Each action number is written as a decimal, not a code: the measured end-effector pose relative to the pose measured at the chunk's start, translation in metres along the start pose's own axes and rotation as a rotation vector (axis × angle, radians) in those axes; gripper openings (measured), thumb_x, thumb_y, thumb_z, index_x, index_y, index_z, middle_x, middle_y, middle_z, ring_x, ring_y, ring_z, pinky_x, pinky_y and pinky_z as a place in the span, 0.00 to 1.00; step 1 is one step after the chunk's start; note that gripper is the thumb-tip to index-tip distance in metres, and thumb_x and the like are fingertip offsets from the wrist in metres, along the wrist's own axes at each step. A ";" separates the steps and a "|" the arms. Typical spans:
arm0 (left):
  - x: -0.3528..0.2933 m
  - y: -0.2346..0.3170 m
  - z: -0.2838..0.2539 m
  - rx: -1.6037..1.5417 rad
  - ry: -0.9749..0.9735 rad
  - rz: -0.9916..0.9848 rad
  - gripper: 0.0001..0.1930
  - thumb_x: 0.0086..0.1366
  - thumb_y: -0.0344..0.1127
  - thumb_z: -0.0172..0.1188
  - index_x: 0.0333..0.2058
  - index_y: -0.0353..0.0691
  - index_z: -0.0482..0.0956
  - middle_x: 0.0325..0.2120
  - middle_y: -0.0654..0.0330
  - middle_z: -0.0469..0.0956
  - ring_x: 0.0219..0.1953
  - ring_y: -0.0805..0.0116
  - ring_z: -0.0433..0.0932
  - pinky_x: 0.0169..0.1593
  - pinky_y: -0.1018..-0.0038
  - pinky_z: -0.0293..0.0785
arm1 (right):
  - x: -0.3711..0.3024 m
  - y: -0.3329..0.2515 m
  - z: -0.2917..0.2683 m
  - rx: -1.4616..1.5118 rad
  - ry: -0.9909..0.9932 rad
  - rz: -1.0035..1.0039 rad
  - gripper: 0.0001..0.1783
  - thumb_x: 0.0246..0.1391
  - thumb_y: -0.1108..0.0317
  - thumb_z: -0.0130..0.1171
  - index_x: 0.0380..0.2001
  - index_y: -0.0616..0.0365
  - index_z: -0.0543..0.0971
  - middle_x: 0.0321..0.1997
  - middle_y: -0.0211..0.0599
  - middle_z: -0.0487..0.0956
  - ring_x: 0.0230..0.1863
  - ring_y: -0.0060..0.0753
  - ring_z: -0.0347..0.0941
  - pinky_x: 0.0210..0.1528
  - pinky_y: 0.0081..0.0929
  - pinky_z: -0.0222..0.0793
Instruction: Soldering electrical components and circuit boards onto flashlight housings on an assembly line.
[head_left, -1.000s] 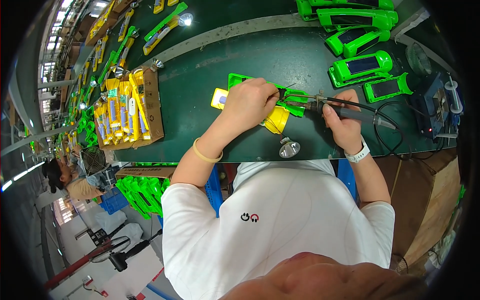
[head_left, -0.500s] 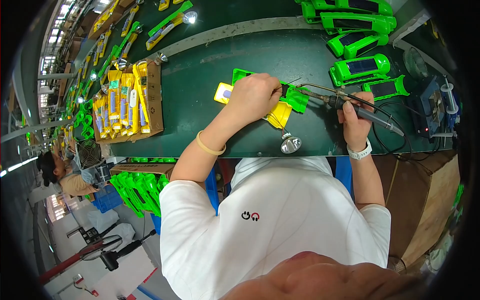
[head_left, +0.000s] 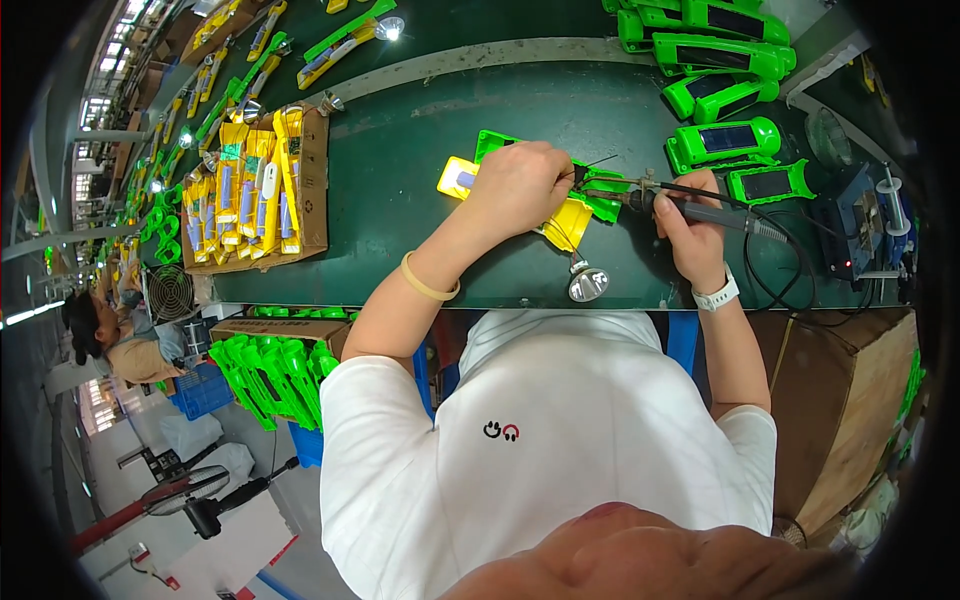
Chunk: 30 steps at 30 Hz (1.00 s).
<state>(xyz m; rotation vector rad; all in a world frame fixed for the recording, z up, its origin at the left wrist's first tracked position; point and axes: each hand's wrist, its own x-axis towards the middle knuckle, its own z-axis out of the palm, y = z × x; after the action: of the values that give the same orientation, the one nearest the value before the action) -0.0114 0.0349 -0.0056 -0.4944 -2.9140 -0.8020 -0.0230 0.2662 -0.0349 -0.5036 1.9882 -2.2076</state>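
Observation:
My right hand (head_left: 693, 232) grips a soldering iron (head_left: 718, 214) by its dark handle, its metal shaft pointing left at the work. Bent over a green plastic housing (head_left: 494, 139), my left hand (head_left: 520, 185) has its fingers pinched together at a small dark piece. What exactly they hold is hidden; a thin wire sticks out beside them. Under and around this hand lies a yellow plastic part (head_left: 568, 226) with a blue-grey cell at its left end. Wires run from it to a round silver lamp reflector (head_left: 588, 282) near the table edge.
A cardboard box (head_left: 314, 185) of yellow parts with cells stands left. Green housings with dark solar panels (head_left: 725, 140) lie at the right, beside a blue soldering station (head_left: 850, 222) and its cable. Another person (head_left: 135, 345) sits far left.
The soldering iron and right hand have shifted left, bringing the shaft closer to my left fingertips. My left hand stays pinched over the housing. The whole view has shifted slightly.

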 end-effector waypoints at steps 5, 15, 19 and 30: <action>0.000 -0.001 -0.001 -0.002 -0.007 -0.005 0.06 0.50 0.33 0.56 0.24 0.38 0.77 0.21 0.55 0.73 0.26 0.55 0.74 0.31 0.64 0.69 | -0.004 0.001 -0.006 -0.115 0.143 -0.165 0.11 0.51 0.69 0.56 0.32 0.54 0.63 0.21 0.27 0.66 0.16 0.15 0.60 0.17 0.13 0.55; 0.000 0.000 0.000 0.006 -0.022 -0.004 0.05 0.50 0.33 0.56 0.24 0.38 0.77 0.21 0.55 0.74 0.27 0.54 0.74 0.31 0.64 0.69 | 0.009 -0.021 0.027 0.199 0.095 -0.009 0.14 0.57 0.70 0.49 0.41 0.60 0.57 0.39 0.47 0.72 0.41 0.39 0.75 0.38 0.27 0.76; 0.001 0.001 0.000 0.007 -0.025 -0.007 0.05 0.49 0.33 0.56 0.25 0.38 0.77 0.22 0.54 0.74 0.27 0.54 0.74 0.32 0.64 0.69 | 0.014 -0.007 0.026 0.248 0.091 0.023 0.14 0.58 0.70 0.49 0.41 0.61 0.57 0.39 0.47 0.70 0.41 0.41 0.75 0.39 0.29 0.75; 0.000 0.012 0.000 0.053 -0.061 -0.053 0.06 0.50 0.34 0.58 0.26 0.40 0.78 0.22 0.55 0.75 0.27 0.55 0.74 0.31 0.64 0.70 | 0.008 -0.003 0.023 0.308 0.124 -0.002 0.13 0.58 0.71 0.48 0.41 0.60 0.57 0.38 0.45 0.70 0.39 0.41 0.76 0.38 0.29 0.75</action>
<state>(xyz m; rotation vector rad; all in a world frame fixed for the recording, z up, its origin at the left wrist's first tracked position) -0.0079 0.0443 0.0004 -0.4467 -3.0070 -0.7267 -0.0231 0.2423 -0.0293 -0.3365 1.6503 -2.5384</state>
